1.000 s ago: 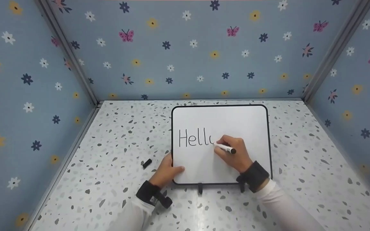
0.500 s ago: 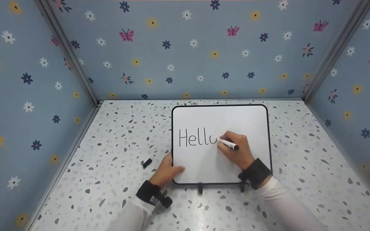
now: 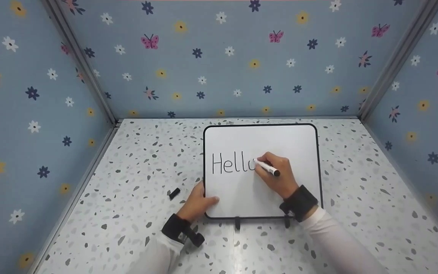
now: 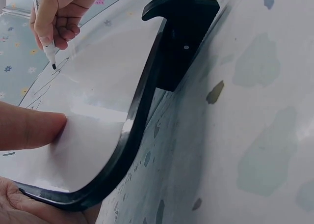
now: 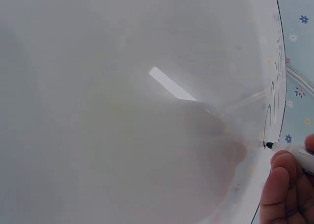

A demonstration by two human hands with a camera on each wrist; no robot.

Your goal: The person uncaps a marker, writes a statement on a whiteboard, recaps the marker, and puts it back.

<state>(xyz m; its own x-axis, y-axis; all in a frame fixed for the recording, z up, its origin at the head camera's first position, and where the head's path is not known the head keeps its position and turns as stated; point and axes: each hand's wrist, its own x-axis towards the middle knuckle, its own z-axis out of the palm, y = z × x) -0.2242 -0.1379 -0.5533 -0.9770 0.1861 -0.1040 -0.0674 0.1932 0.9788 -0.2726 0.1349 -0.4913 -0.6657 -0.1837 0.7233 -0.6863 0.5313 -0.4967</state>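
Observation:
A black-framed whiteboard (image 3: pixel 234 198) bears handwritten black letters (image 3: pixel 228 163) that read "Hello", the last letter partly behind the fingers. My right hand (image 3: pixel 280 175) pinches a white marker (image 3: pixel 267 167) with a black end. In the left wrist view the marker's dark tip (image 4: pixel 54 66) is right at the last letter. With thumb on the front and fingers behind, my left hand (image 3: pixel 195 203) grips the board's lower left edge; the thumb (image 4: pixel 34 128) shows in the left wrist view. The right wrist view has the marker (image 5: pixel 299 155) at its right edge.
A small black marker cap (image 3: pixel 174 194) lies on the speckled table (image 3: pixel 143 160), left of the board. Black stand feet (image 3: pixel 237 223) jut out under the board's lower edge. Blue flowered panels (image 3: pixel 234 68) close off the back and both sides.
The right hand has moved the marker up and right, then back left, and the last letter's curve has grown. The left hand and the board have stayed in place.

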